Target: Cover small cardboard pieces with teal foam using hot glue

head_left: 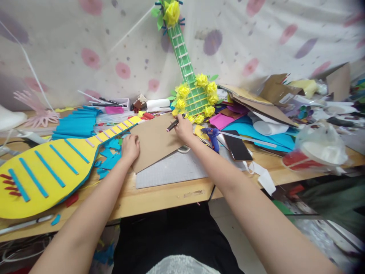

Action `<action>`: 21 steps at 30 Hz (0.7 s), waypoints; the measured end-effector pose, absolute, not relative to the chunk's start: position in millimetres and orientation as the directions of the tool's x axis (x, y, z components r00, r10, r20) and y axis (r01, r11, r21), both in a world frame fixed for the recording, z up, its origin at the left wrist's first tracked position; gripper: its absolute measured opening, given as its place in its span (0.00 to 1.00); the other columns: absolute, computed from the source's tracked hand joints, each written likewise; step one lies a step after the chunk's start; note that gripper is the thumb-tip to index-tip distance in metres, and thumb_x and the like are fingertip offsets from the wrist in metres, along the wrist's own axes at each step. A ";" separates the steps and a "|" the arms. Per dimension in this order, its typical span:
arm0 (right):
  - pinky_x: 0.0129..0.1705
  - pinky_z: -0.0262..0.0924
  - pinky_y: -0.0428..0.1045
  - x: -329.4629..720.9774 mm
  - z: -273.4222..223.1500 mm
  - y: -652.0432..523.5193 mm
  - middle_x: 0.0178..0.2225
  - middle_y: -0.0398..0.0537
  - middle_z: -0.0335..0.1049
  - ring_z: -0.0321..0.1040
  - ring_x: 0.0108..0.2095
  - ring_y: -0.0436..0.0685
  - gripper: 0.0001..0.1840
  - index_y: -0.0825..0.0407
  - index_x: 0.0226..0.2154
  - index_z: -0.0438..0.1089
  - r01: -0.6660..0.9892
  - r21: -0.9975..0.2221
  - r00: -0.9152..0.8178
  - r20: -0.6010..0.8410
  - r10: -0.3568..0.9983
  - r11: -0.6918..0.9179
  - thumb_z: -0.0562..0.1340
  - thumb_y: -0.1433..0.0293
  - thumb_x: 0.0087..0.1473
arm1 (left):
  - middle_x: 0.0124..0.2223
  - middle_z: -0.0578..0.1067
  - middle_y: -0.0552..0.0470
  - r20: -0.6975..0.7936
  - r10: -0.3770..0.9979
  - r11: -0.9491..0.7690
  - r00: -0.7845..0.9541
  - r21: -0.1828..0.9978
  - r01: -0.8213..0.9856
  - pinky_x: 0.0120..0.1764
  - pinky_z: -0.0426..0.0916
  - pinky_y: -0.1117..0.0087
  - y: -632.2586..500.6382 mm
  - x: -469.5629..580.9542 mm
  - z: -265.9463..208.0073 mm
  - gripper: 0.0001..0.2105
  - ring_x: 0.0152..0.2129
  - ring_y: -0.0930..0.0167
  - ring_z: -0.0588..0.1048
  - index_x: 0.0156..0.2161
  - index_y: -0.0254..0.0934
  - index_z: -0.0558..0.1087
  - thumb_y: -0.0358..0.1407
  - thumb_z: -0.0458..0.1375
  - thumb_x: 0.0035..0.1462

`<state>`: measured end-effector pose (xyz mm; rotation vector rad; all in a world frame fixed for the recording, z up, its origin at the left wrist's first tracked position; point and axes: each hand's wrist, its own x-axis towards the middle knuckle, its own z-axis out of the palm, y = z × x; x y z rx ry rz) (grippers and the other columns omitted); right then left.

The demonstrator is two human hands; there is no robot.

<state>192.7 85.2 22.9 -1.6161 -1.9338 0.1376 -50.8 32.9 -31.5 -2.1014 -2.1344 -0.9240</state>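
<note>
A brown cardboard sheet (156, 140) lies tilted over the grey cutting mat (171, 171) in front of me. My left hand (131, 147) is at its left edge, fingers curled against the board. Over the sheet's upper right part, my right hand (184, 129) is closed round a black marker (172, 125), whose pinkish end points down and left. Just behind stands a green paper guitar (186, 68) with yellow paper flowers, leaning on the wall sheet. To the left lies a flat yellow lute-shaped piece (51, 167) with blue strips.
Right of the mat are a blue glue gun (211, 137), a black phone (237, 146) and a bagged red-and-white tub (313, 152). Scraps and cardboard (256, 99) pile up behind them. Blue crepe paper (75, 123) and a pen box (111, 102) sit at the back left.
</note>
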 end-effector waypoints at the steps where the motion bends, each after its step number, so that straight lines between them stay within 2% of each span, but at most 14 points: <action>1: 0.42 0.58 0.52 187.5 22.9 81.4 0.35 0.54 0.72 0.68 0.39 0.60 0.19 0.53 0.47 0.63 0.768 -0.569 -0.074 0.376 0.924 0.293 0.51 0.59 0.58 | 0.48 0.70 0.37 0.409 0.906 -0.082 -0.108 0.421 0.903 0.52 0.60 0.56 33.8 -50.3 -30.6 0.15 0.49 0.57 0.66 0.45 0.32 0.69 0.32 0.48 0.54; 3: 0.35 0.60 0.48 172.5 20.0 71.5 0.27 0.45 0.71 0.69 0.30 0.54 0.22 0.51 0.45 0.63 0.479 -0.818 -0.124 0.295 0.947 0.318 0.48 0.54 0.58 | 0.49 0.69 0.37 0.441 0.889 -0.117 -0.121 0.475 0.872 0.53 0.59 0.58 33.8 -52.9 -26.8 0.16 0.50 0.59 0.66 0.47 0.31 0.67 0.30 0.48 0.53; 4: 0.33 0.60 0.47 163.1 17.2 65.9 0.23 0.43 0.69 0.68 0.26 0.52 0.25 0.51 0.43 0.64 0.330 -0.903 -0.153 0.236 0.960 0.274 0.46 0.52 0.58 | 0.50 0.69 0.37 0.462 0.877 -0.136 -0.129 0.496 0.857 0.54 0.59 0.59 32.6 -56.3 -24.1 0.17 0.50 0.61 0.65 0.48 0.31 0.67 0.30 0.47 0.53; 6: 0.30 0.59 0.44 143.0 9.7 54.8 0.21 0.40 0.65 0.65 0.23 0.49 0.25 0.52 0.39 0.67 0.122 -0.977 -0.173 0.150 0.973 0.172 0.48 0.50 0.56 | 0.51 0.69 0.39 0.500 0.853 -0.158 -0.149 0.519 0.840 0.55 0.58 0.61 27.6 -67.1 -18.1 0.18 0.52 0.63 0.65 0.49 0.32 0.67 0.29 0.46 0.53; 8: 0.27 0.58 0.43 123.8 1.9 45.8 0.18 0.39 0.62 0.61 0.21 0.47 0.22 0.53 0.34 0.68 -0.009 -0.995 -0.187 0.102 0.977 0.102 0.51 0.53 0.54 | 0.50 0.70 0.43 0.483 0.862 -0.149 -0.152 0.529 0.835 0.54 0.60 0.61 19.3 -80.7 -13.3 0.17 0.50 0.64 0.66 0.48 0.35 0.68 0.30 0.46 0.53; 11: 0.27 0.56 0.43 101.2 -5.1 38.1 0.16 0.37 0.59 0.58 0.19 0.46 0.15 0.53 0.28 0.66 -0.052 -0.995 -0.213 0.091 0.973 0.082 0.55 0.58 0.52 | 0.48 0.72 0.44 0.356 0.925 -0.084 -0.129 0.527 0.846 0.52 0.62 0.61 5.0 -97.6 -11.2 0.17 0.47 0.64 0.69 0.47 0.36 0.69 0.33 0.48 0.53; 14: 0.29 0.55 0.43 87.5 -6.1 36.2 0.17 0.36 0.60 0.59 0.21 0.46 0.14 0.52 0.28 0.66 0.002 -0.992 -0.231 0.123 0.965 0.127 0.57 0.57 0.50 | 0.50 0.72 0.44 0.254 0.963 -0.042 -0.090 0.471 0.881 0.53 0.60 0.59 -4.6 -103.5 -13.4 0.19 0.50 0.61 0.68 0.50 0.36 0.69 0.37 0.51 0.52; 17: 0.29 0.55 0.44 81.7 -6.3 36.9 0.19 0.38 0.63 0.61 0.23 0.48 0.16 0.50 0.30 0.68 0.093 -0.983 -0.248 0.131 0.960 0.158 0.57 0.55 0.49 | 0.54 0.70 0.45 0.195 0.979 -0.023 -0.058 0.389 0.921 0.53 0.58 0.56 -7.4 -100.9 -15.3 0.25 0.52 0.58 0.65 0.55 0.37 0.64 0.40 0.53 0.51; 21: 0.30 0.57 0.45 83.4 -10.2 39.3 0.20 0.39 0.65 0.62 0.24 0.49 0.13 0.50 0.28 0.67 0.156 -0.970 -0.233 0.146 0.962 0.185 0.57 0.58 0.50 | 0.59 0.64 0.43 0.151 0.988 -0.015 -0.034 0.313 0.950 0.55 0.55 0.56 -7.2 -94.8 -14.6 0.31 0.55 0.55 0.60 0.60 0.36 0.58 0.45 0.54 0.51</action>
